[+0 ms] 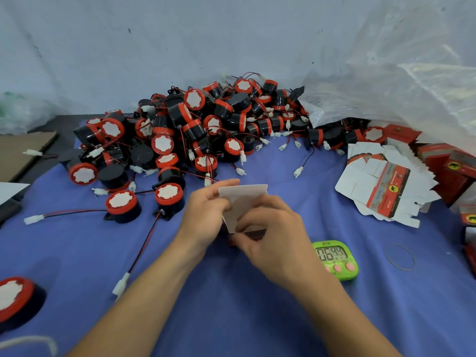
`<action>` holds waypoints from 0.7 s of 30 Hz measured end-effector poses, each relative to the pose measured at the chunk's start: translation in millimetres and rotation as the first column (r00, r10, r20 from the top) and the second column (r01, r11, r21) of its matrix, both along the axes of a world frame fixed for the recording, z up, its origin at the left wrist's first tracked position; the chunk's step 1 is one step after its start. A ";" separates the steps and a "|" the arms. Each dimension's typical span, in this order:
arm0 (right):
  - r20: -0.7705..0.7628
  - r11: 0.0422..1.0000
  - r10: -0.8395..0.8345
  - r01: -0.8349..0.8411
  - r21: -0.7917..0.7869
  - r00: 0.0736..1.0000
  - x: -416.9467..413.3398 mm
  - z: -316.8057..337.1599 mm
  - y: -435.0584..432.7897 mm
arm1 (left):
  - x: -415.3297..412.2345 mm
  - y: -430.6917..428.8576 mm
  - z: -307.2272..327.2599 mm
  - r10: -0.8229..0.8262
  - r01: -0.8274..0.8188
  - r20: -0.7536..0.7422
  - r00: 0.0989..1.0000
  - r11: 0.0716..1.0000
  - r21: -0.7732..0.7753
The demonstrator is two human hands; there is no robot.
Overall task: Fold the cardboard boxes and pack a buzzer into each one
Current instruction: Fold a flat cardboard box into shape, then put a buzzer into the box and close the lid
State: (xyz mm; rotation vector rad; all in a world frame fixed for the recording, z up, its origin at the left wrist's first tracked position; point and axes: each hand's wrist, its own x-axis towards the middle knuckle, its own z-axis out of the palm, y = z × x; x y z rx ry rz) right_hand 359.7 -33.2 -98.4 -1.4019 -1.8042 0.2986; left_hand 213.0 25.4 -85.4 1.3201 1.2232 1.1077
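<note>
The left grip and right grip are both pinching a box, white flap up, over the blue bench, with buzzers lying heaped behind and flat boxes lying stacked rightward.

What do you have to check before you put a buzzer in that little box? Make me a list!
1. Box in hand: the left hand and right hand both grip the box. Ok.
2. Box folded into shape: a white flap stands up, and the hands hide the rest. Cannot tell.
3. Buzzer close by: a loose buzzer lies just left of the left hand. Ok.
4. A hand free to pick it up: both hold the box. Not ok.
5. More flat boxes waiting on the right. Ok.
</note>
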 end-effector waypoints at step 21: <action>-0.188 0.914 -0.153 0.211 0.346 0.970 -4.5 8.6 -5.8 | -86.3 32.3 24.9 0.229 -0.094 -0.898 0.374 0.973 0.209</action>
